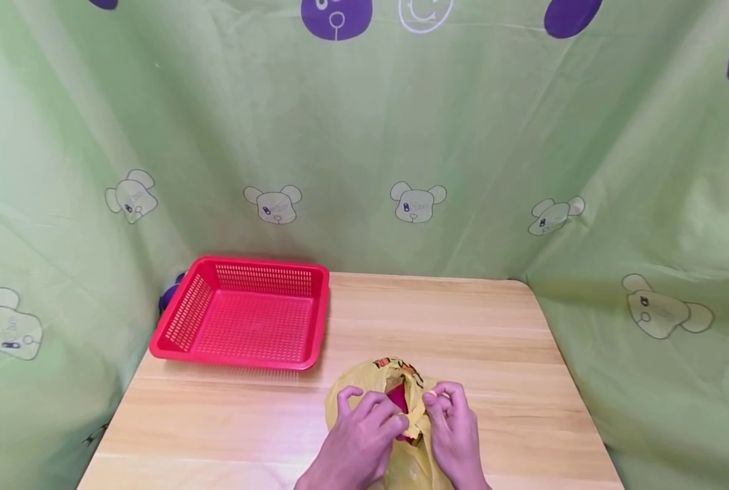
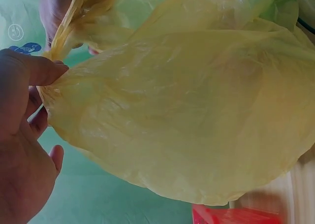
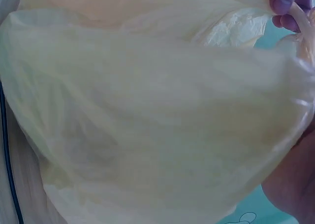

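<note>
A thin yellow plastic bag (image 1: 354, 381) stands at the front edge of the table, its mouth gathered between both hands. My left hand (image 1: 364, 439) pinches one side of the mouth. In the left wrist view, the thumb and fingers of that hand (image 2: 27, 96) grip the bag's edge, and the film (image 2: 172, 111) spreads out from them. On the other side, my right hand (image 1: 456, 432) pinches a twisted strip of the bag. Something dark red (image 1: 397, 397) shows through the opening; its kind is hidden. The film (image 3: 147, 120) fills most of the right wrist view.
A red perforated plastic basket (image 1: 256, 323) sits at the back left of the wooden table (image 1: 450, 327). Behind it, a bit of something purple (image 1: 169, 297) shows. A green curtain (image 1: 352, 136) with bear prints surrounds the table. A dark cable (image 3: 10, 160) runs at the right wrist view's left edge.
</note>
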A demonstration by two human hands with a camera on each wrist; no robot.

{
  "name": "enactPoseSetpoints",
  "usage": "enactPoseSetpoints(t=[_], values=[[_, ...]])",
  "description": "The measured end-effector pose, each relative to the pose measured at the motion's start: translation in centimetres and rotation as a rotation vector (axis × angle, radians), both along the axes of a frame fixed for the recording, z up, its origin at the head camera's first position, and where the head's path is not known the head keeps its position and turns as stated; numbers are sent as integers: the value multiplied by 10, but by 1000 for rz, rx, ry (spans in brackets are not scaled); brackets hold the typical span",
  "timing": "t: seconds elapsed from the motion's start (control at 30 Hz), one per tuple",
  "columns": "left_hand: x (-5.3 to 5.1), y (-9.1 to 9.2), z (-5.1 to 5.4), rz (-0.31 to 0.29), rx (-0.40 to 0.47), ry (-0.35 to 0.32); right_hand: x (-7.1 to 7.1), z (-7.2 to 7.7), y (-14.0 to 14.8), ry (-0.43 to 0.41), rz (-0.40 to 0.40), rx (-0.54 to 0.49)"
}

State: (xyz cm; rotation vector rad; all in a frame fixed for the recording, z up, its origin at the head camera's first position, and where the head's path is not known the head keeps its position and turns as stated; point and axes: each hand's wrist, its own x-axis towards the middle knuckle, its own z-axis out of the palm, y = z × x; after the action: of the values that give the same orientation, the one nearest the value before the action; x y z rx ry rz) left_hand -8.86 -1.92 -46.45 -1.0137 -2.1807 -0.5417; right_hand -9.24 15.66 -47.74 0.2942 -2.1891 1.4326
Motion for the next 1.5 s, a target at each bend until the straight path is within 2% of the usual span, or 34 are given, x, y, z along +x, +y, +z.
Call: enactPoseSetpoints(t=[0.17, 0.27, 0.37, 0.63, 0.87, 1.03, 1.13, 1.33, 1.4, 1.5], values=[[1, 0, 2, 3, -4, -9, -5, -1, 3, 54, -15, 65], [0, 0, 2, 1, 18, -2, -7, -2, 4, 130, 13, 116], [-1, -1, 2, -1, 43, -1, -8, -2, 5, 195, 75, 135], [-2, -2, 3, -4, 67, -114, -5, -1, 6, 178, 165, 164], [-4, -2, 3, -19, 94, -182, -3, -1, 8, 235, 208, 191], [-2, -1, 5, -9, 147, -372, -2, -1, 8, 214, 229, 225], [-1, 0, 5, -22, 243, -492, 0, 0, 8, 195, 250, 256], [-2, 2, 3, -34, 433, -641, 5, 1, 8, 145, 241, 280], [-3, 2, 4, -31, 466, -682, 6, 1, 8, 166, 236, 265], [-2, 2, 5, -27, 492, -723, 8, 2, 5, 260, 260, 213]])
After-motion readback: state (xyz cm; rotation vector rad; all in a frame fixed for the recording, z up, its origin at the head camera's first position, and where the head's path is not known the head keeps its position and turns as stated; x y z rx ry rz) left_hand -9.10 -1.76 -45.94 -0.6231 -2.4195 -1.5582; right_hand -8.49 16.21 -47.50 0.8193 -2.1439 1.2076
